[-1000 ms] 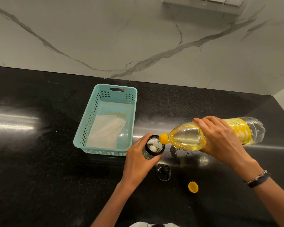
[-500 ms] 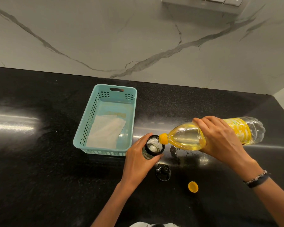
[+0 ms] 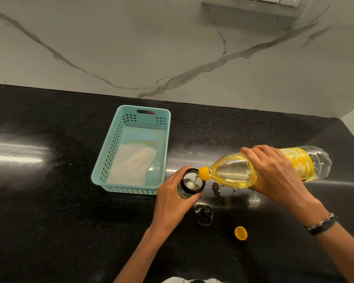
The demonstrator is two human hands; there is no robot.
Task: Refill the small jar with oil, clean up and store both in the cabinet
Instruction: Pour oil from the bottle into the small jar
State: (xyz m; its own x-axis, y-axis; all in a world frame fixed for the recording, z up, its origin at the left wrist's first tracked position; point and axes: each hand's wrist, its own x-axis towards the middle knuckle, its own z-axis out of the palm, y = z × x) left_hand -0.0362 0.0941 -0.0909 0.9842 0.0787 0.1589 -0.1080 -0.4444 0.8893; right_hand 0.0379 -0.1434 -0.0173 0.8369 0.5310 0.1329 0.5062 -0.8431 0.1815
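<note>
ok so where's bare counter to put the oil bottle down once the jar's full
Bare counter lies left of the teal basket, and behind the oil bottle toward the wall. It is crowded near the small jar: black lid, yellow cap and wet smears.

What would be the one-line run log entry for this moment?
phase: pouring oil | left hand: holds small jar | right hand: tilts oil bottle | both caps off, on counter
</note>
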